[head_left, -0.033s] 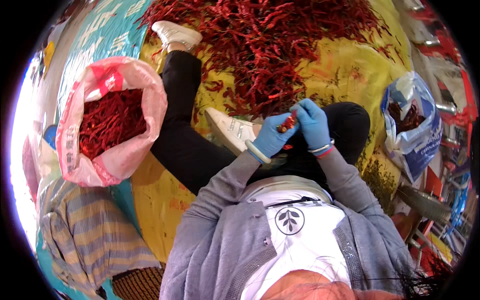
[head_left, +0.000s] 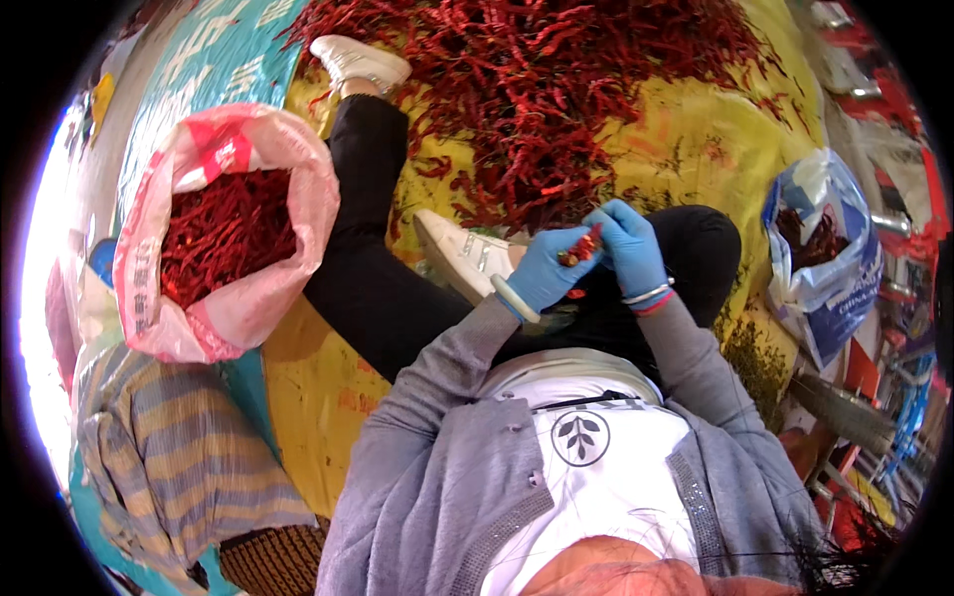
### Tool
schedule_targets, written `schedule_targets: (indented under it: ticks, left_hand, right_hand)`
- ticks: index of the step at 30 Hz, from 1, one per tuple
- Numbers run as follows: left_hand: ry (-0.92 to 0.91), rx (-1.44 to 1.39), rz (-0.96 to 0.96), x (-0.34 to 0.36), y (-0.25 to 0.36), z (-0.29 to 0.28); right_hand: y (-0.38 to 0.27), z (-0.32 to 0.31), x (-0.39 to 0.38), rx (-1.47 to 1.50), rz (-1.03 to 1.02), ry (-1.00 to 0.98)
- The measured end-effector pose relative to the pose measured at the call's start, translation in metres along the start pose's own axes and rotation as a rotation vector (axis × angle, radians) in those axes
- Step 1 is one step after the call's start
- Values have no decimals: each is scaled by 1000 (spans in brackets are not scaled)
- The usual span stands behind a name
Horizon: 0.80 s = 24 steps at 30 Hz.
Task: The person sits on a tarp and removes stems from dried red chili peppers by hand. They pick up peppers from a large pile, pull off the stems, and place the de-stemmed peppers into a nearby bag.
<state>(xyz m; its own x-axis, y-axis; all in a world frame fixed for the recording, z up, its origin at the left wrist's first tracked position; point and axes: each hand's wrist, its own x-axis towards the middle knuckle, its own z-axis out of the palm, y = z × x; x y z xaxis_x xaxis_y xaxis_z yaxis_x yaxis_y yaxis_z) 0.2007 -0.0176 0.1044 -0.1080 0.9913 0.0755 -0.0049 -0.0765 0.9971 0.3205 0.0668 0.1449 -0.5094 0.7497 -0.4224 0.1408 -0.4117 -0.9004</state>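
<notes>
Both my hands wear blue gloves and meet above my folded leg. In my left hand [head_left: 550,270], closed fingers grip a small bunch of red chilli peppers [head_left: 580,247], whose ends poke out toward the other hand. My right hand [head_left: 634,250] presses against the bunch, its fingertips pinched together; whatever lies between them is hidden. Just beyond my hands spreads a large heap of dried red chilli peppers [head_left: 527,109].
A pink-and-white woven sack [head_left: 316,223] of red chillies stands open at left. At right is a blue-and-white bag [head_left: 845,298] with darker chillies inside. A striped sack [head_left: 189,447] lies lower left. Yellow sheeting [head_left: 686,139] covers the floor; a wheel [head_left: 845,407] sits at right.
The whole view has shifted slightly. The chilli bunch sits a little differently between my hands, and my right fingertips have moved slightly across it.
</notes>
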Motion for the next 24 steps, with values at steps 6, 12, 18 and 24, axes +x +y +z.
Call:
schedule_targets:
  ticks: [6, 12, 18, 24]
  left_hand:
    - [-552, -258, 260, -6, 73, 15]
    - [-199, -109, -7, -2, 34, 14]
    - [521, -144, -416, 46, -36, -92]
    - [398, 502, -464, 84, -96, -97]
  right_hand:
    - [-4, -42, -29, 404, 423, -153]
    - [-61, -133, -78, -1152, 269, -1017]
    - [-49, -76, -4, -1233, -326, -531]
    - [28, 4, 118, -1661, -546, -397]
